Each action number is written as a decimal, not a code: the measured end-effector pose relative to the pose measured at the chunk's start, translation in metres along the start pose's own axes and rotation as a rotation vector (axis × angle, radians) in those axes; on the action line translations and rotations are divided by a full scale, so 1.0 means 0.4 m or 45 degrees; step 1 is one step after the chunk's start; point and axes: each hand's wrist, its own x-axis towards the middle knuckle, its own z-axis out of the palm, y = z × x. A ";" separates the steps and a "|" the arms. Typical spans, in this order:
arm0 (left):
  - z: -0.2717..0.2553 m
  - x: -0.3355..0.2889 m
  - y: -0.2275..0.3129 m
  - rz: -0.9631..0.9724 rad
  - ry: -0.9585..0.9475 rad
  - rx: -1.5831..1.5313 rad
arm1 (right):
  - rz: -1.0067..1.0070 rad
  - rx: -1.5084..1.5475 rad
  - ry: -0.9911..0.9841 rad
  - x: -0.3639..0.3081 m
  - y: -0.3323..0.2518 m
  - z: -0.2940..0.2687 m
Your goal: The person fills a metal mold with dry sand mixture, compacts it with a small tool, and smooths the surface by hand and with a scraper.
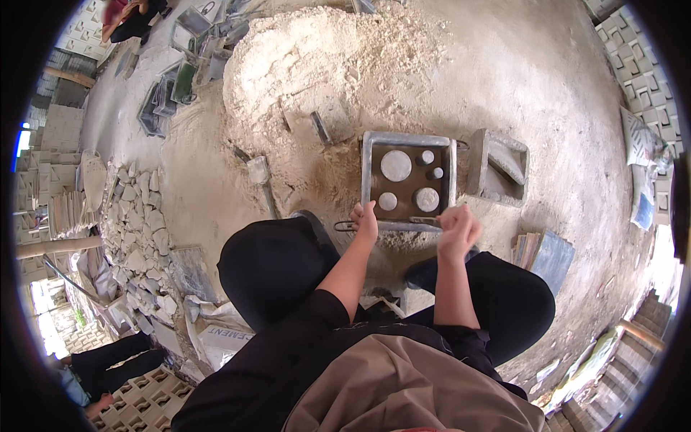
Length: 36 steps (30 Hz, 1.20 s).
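In front of me is a square grey metal mould (pixel 366 162) with a dark brown floor. Several pale round discs of different sizes stand inside it, a large one (pixel 396 165) at the far left and a mid-sized one (pixel 427 199) at the near right. My left hand (pixel 365 222) is closed at the mould's near-left corner, its fingers on the rim beside a wire loop handle (pixel 344 226). Along the near edge, my right hand (pixel 459 229) is closed round a small, short-handled tool (pixel 425 220); its kind is unclear.
A grey box-shaped tray (pixel 475 169) with a slanted piece inside is right of the mould. Beyond lies a pale sand heap (pixel 288 57). A trowel (pixel 259 173) lies at left, broken stone pieces (pixel 133 237) farther left. Thin boards (pixel 551 255) lean at right. Other people are at the left edges.
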 end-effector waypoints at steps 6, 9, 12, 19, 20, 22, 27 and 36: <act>0.029 0.098 -0.067 -0.018 -0.054 -0.243 | 0.079 0.095 -0.093 0.005 0.016 0.013; 0.031 0.165 -0.131 -0.079 0.022 -0.357 | 0.169 0.123 -0.139 0.000 0.014 0.027; 0.029 0.202 -0.146 -0.213 0.172 -0.556 | 0.225 0.138 -0.150 0.008 0.030 0.054; 0.006 0.097 -0.079 -0.210 -0.211 -0.666 | -0.001 -0.028 -0.209 -0.047 0.033 0.080; 0.001 0.080 -0.067 -0.250 -0.233 -0.649 | -0.048 -0.051 -0.266 -0.050 0.052 0.075; -0.017 0.076 -0.063 -0.263 -0.232 -0.635 | 0.082 0.040 -0.232 -0.054 0.040 0.088; -0.002 0.051 -0.036 -0.263 -0.205 -0.596 | -0.087 0.151 -0.208 -0.058 0.049 0.087; 0.015 0.180 -0.146 -0.102 -0.268 -0.940 | 0.030 0.215 -0.165 -0.089 0.010 0.141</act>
